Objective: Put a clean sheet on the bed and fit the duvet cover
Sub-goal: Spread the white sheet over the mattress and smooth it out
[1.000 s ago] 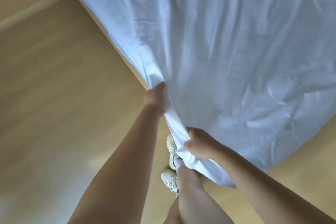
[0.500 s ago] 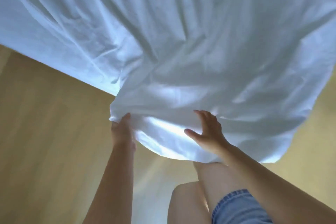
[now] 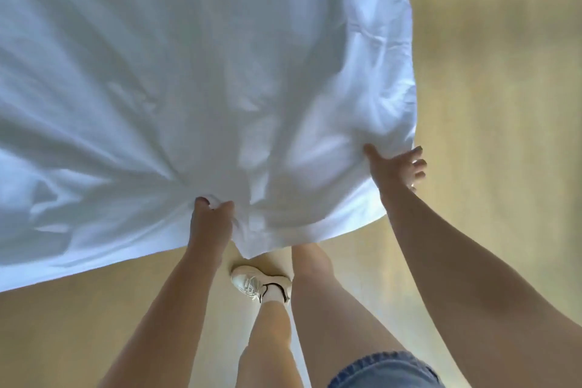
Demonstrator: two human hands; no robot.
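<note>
A large white sheet (image 3: 195, 79) billows over most of the view, held up above the floor; no bed shows beneath it. My left hand (image 3: 210, 214) grips a bunched fold at the sheet's near edge, and creases fan out from that fist. My right hand (image 3: 397, 167) is at the sheet's near right corner. Its thumb lies on the cloth and its fingers are spread out past the edge. No duvet cover is to be seen.
Light wooden floor (image 3: 504, 104) runs along the right side and below the sheet. My legs and a white trainer (image 3: 258, 285) stand right under the sheet's near edge, with denim shorts (image 3: 384, 372) at the bottom.
The sheet has spread out wider and flatter. My right hand moved from the middle of the near edge out to the right corner. My left hand keeps its grip on the edge.
</note>
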